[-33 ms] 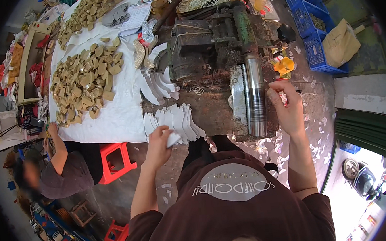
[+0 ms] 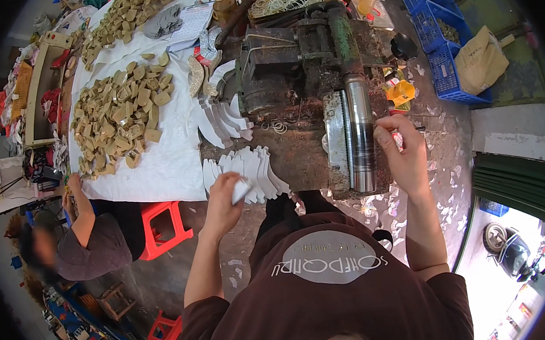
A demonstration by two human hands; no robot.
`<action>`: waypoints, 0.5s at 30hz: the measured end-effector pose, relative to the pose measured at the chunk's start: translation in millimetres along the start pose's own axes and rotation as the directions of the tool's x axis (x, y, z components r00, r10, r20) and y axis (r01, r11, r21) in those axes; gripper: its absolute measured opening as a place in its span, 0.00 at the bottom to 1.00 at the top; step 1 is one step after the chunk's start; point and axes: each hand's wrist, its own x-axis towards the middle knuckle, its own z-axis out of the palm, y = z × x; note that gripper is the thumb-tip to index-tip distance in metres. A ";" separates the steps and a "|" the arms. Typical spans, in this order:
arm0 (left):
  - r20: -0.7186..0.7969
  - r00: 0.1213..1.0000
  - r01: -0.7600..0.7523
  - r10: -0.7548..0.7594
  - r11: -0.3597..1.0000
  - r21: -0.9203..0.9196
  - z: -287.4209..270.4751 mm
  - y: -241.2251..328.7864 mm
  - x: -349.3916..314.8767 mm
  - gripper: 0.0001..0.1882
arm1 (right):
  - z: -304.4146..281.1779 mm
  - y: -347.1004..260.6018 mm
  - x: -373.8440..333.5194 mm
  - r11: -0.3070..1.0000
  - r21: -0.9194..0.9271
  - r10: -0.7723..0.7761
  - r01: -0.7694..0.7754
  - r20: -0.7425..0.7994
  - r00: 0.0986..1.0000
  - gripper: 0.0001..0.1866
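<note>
My left hand [image 2: 223, 202] is closed on a small white curved piece [image 2: 242, 190]. It is just in front of a fanned row of similar white curved pieces [image 2: 247, 172] at the table's near edge. My right hand [image 2: 405, 151] is beside the right side of a shiny metal roller [image 2: 362, 135] on a greasy old machine [image 2: 290, 55]. Its fingers are pinched together, and what they hold, if anything, I cannot make out. More white curved pieces [image 2: 218, 120] stand behind the row, left of the machine.
Olive-brown blocks [image 2: 120, 120] lie heaped on a white sheet [image 2: 181, 170] to the left. Another person [image 2: 94, 245] works there near a red stool [image 2: 166, 231]. Blue crates [image 2: 445, 63] stand at far right; white scraps litter the floor [image 2: 440, 177].
My left hand has shifted slightly left and up, and the white piece in it sits more upright. My right hand has barely moved. The dark streaks on the roller look different.
</note>
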 end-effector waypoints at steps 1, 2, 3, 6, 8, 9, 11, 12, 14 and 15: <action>-0.028 0.998 0.044 -0.054 0.962 -0.269 -5.2 15.6 7.0 0.23 | 3.5 -6.6 -1.8 0.999 0.004 -0.052 0.052 0.024 0.998 0.08; -0.041 0.993 0.075 -0.112 0.852 -0.518 -8.3 31.0 13.2 0.22 | 7.9 -14.2 -3.4 0.994 0.010 -0.106 0.105 0.046 0.993 0.09; -0.047 0.999 -0.018 -0.019 0.731 -0.682 -8.5 49.1 19.2 0.21 | 13.3 -25.3 -4.3 0.984 0.010 -0.178 0.178 0.106 0.978 0.10; -0.130 0.970 -0.187 0.205 0.289 -0.939 6.3 100.0 30.9 0.19 | 37.8 -57.2 -9.9 0.960 -0.045 -0.264 0.275 0.177 0.948 0.12; -0.175 0.938 -0.213 0.299 0.099 -0.972 20.6 126.1 36.5 0.19 | 54.8 -59.4 -15.3 0.966 -0.042 -0.251 0.257 0.101 0.963 0.12; -0.185 0.940 -0.219 0.287 0.088 -0.972 26.7 135.0 38.5 0.20 | 60.6 -56.4 -18.0 0.969 -0.038 -0.242 0.245 0.062 0.968 0.12; -0.206 0.943 -0.230 0.261 0.067 -0.971 35.4 147.5 39.5 0.23 | 64.4 -49.7 -21.7 0.968 -0.024 -0.251 0.250 -0.044 0.967 0.12; -0.178 0.957 -0.198 0.228 0.065 -0.978 35.7 151.9 38.3 0.22 | 64.9 -47.5 -22.3 0.967 -0.017 -0.255 0.255 -0.096 0.962 0.12; -0.120 0.980 -0.131 0.161 0.060 -0.990 36.1 159.4 34.7 0.20 | 63.1 -43.6 -20.7 0.956 -0.017 -0.294 0.293 -0.105 0.950 0.11; -0.129 0.989 -0.138 0.071 0.138 -0.981 37.7 160.5 34.1 0.17 | 61.7 -40.5 -20.2 0.953 0.008 -0.302 0.304 -0.090 0.949 0.11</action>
